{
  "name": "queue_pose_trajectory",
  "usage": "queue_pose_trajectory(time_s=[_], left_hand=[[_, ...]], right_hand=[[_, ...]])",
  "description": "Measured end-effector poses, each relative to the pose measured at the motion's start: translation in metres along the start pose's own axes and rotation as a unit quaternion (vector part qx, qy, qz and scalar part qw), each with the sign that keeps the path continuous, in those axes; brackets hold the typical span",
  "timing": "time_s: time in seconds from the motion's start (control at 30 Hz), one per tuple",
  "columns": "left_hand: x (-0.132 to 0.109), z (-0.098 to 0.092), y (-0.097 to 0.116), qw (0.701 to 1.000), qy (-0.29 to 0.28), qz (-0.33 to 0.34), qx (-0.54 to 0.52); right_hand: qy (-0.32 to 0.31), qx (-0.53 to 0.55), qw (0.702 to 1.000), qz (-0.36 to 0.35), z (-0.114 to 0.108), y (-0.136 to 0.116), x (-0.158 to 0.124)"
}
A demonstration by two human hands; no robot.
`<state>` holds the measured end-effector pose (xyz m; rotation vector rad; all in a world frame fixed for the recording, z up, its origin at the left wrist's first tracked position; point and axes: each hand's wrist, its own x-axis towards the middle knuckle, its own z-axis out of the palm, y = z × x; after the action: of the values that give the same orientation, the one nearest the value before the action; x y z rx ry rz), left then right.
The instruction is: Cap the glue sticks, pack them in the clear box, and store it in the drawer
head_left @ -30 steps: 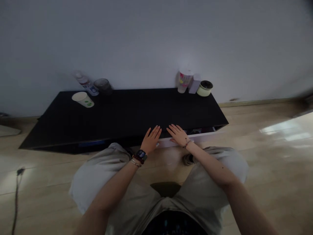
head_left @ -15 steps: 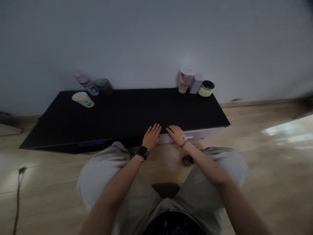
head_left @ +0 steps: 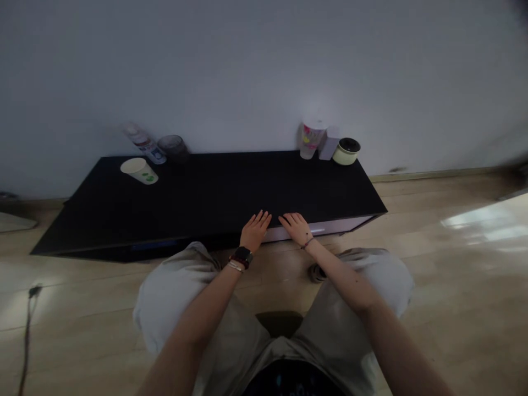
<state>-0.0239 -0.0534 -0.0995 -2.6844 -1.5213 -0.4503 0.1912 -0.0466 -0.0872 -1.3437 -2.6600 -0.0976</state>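
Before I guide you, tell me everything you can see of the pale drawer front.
The drawer front is a flat, pale, laminate-looking panel, level beneath the black cabinet top, apparently shut, with a bright glint near its middle. The right hand lies over it; the left hand is at its left end.

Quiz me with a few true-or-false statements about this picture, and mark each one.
The smartwatch is on the left wrist: true.
The right hand grips something: false; it lies open at the front edge of the black cabinet, holding nothing.
The left hand is open, with nothing in it: true.
The green-printed paper cup is near the cabinet's right end: false; it is near the left end.
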Motion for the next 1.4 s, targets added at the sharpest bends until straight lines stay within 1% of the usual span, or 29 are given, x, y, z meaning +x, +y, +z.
queue_pose_trajectory(time_s=[0.1,0.23,0.3,0.4,0.47,0.5,0.57,0.6,0.63,0.67,0.7,0.73,0.77,0.8,0.83,0.9,0.93,0.97,1.0,1.03,1.1,1.13,1.17,1.23,1.3,1.4], left_hand=[[0.001,0.000,0.001,1.000,0.005,-0.004,-0.004],[0.003,-0.004,0.005,1.000,-0.005,-0.009,-0.003],[0.004,-0.010,0.008,1.000,-0.022,-0.010,-0.001],[0.005,-0.025,0.011,0.997,-0.076,-0.003,-0.001],[0.006,-0.042,0.011,0.992,-0.126,0.015,-0.019],[0.008,-0.052,0.009,0.988,-0.150,0.025,-0.042],[0.012,-0.078,0.004,0.973,-0.186,0.039,-0.131],[0.015,-0.093,0.001,0.961,-0.190,0.039,-0.196],[0.017,-0.110,-0.003,0.942,-0.191,0.043,-0.272],[0.020,-0.127,-0.006,0.914,-0.184,0.047,-0.358],[0.022,-0.145,-0.010,0.879,-0.169,0.047,-0.443],[0.024,-0.162,-0.013,0.835,-0.148,0.040,-0.528],[0.025,-0.178,-0.015,0.779,-0.120,0.029,-0.615],[0.026,-0.192,-0.018,0.713,-0.065,0.009,-0.698],[0.027,-0.204,-0.020,0.642,0.003,-0.017,-0.767],[0.029,-0.219,-0.024,0.509,0.149,-0.069,-0.845],[0.031,-0.221,-0.027,0.456,0.212,-0.086,-0.860],[0.033,-0.221,-0.029,0.418,0.260,-0.097,-0.865],[0.036,-0.218,-0.032,0.390,0.292,-0.101,-0.868],[0.038,-0.213,-0.034,0.370,0.309,-0.102,-0.870],[0.044,-0.198,-0.038,0.347,0.312,-0.110,-0.877],[0.046,-0.190,-0.039,0.339,0.307,-0.118,-0.882],[0.048,-0.182,-0.039,0.332,0.300,-0.128,-0.885],[0.048,-0.166,-0.039,0.320,0.287,-0.145,-0.891],[0.047,-0.153,-0.038,0.310,0.277,-0.153,-0.896],[0.043,-0.142,-0.037,0.301,0.267,-0.159,-0.902]], right_hand=[[0.003,-0.009,1.000,0.002,0.000,-0.001,0.001],[-0.003,-0.021,1.000,0.009,-0.005,-0.005,0.005],[-0.024,-0.018,0.999,0.018,-0.010,-0.009,0.008],[-0.064,-0.008,0.998,0.027,-0.024,-0.015,0.009],[-0.106,0.004,0.994,0.034,-0.037,-0.018,0.009],[-0.140,0.013,0.989,0.042,-0.046,-0.018,0.009],[-0.240,0.054,0.968,0.046,-0.070,-0.017,0.012],[-0.296,0.096,0.950,0.034,-0.085,-0.015,0.015],[-0.344,0.160,0.925,0.001,-0.102,-0.012,0.018],[-0.371,0.249,0.893,-0.050,-0.121,-0.009,0.022],[-0.377,0.350,0.852,-0.101,-0.140,-0.005,0.025],[-0.366,0.444,0.806,-0.141,-0.158,-0.001,0.029],[-0.333,0.524,0.767,-0.164,-0.175,0.002,0.032],[-0.278,0.595,0.734,-0.173,-0.189,0.005,0.035],[-0.202,0.663,0.701,-0.169,-0.200,0.008,0.038],[-0.033,0.766,0.630,-0.127,-0.210,0.011,0.044],[0.044,0.800,0.590,-0.098,-0.209,0.011,0.048],[0.106,0.825,0.551,-0.068,-0.205,0.011,0.052],[0.151,0.843,0.515,-0.040,-0.199,0.011,0.056],[0.183,0.857,0.482,-0.015,-0.192,0.011,0.061],[0.221,0.877,0.426,0.028,-0.173,0.010,0.069],[0.230,0.883,0.406,0.049,-0.163,0.009,0.072],[0.233,0.887,0.393,0.070,-0.154,0.008,0.074],[0.230,0.889,0.380,0.110,-0.137,0.008,0.076],[0.222,0.888,0.375,0.144,-0.124,0.007,0.076],[0.219,0.887,0.370,0.169,-0.115,0.008,0.074]])
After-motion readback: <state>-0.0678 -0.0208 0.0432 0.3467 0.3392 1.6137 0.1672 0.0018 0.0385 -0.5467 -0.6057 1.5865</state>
